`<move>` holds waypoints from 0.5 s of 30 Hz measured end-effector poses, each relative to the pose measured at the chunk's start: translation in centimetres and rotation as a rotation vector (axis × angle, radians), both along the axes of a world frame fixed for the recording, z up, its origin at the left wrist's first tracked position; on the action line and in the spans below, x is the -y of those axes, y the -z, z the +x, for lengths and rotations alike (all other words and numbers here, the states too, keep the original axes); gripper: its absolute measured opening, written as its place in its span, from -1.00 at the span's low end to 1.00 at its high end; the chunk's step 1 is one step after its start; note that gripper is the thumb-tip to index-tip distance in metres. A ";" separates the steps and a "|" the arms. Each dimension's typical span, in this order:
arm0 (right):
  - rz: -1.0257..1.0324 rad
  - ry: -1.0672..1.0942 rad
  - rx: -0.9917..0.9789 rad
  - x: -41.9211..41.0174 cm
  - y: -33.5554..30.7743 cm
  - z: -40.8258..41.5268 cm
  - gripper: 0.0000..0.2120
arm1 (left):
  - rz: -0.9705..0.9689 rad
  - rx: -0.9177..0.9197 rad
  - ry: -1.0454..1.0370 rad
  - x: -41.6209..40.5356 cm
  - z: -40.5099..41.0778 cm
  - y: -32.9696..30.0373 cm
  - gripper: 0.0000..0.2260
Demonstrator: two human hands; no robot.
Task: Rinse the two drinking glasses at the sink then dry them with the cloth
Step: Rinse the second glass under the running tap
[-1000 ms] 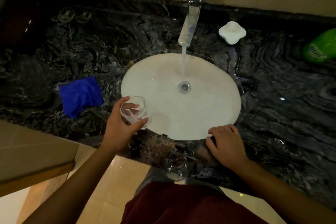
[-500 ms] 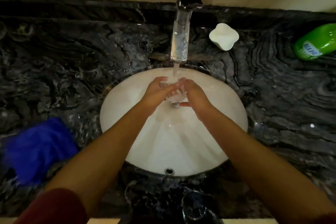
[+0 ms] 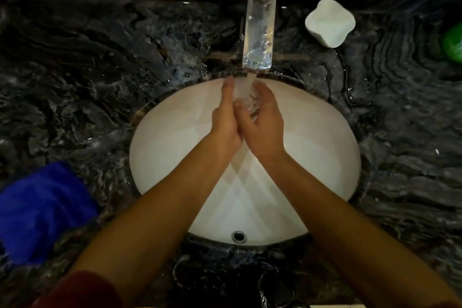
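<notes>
Two glasses to rinse and dry, and I judge I am only at the first rinse — nothing dried yet. One drinking glass [image 3: 250,104] sits between my hands under the running stream from the tap [image 3: 260,30], over the white basin of the sink [image 3: 325,157]. My left hand [image 3: 226,120] lies along its left side with the fingers stretched toward the spout; whether the thumb wraps the glass I cannot tell. My right hand [image 3: 262,117] cups it from the right, fingers curved round the wall, so I read that one as grasping it. Water falls onto the glass, but how much has gathered inside is too blurred to say.

The second glass [image 3: 275,287] stands on the dark marble table at the near edge, just below the basin, dim in the shadow — its contents are not visible. It is left to rinse, by my reckoning.

The blue cloth [image 3: 42,210] lies bunched on the table well to the left of the sink, untouched, waiting for the drying of both glasses
</notes>
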State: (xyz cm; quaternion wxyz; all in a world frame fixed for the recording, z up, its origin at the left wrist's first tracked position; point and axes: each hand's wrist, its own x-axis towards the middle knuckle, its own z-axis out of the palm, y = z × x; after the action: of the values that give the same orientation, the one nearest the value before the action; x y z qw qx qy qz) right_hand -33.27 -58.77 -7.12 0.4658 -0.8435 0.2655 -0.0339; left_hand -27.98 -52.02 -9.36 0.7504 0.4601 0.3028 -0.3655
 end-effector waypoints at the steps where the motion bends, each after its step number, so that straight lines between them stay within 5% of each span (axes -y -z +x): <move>1: -0.021 -0.013 0.008 0.1 -0.1 0.4 -0.47 | -0.021 -0.027 -0.021 0.0 0.2 -0.3 -0.42; 8: -0.060 -0.021 -0.069 2.3 -0.2 3.0 -0.61 | 0.199 0.038 0.119 -1.3 1.4 -0.3 -0.56; 13: 0.308 0.124 -0.200 1.7 0.1 4.2 -0.72 | 0.209 0.140 0.074 -1.2 2.2 -0.4 -0.69; 15: 0.278 0.166 -0.110 0.9 0.2 3.9 -0.65 | 0.214 0.138 0.043 -0.8 2.0 -0.6 -0.62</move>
State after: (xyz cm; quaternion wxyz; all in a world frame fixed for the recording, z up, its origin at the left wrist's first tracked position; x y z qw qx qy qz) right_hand -29.34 -59.72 -7.36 0.5584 -0.7466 0.3615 0.0108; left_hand -25.95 -51.26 -8.78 0.7079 0.5680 0.2781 -0.3145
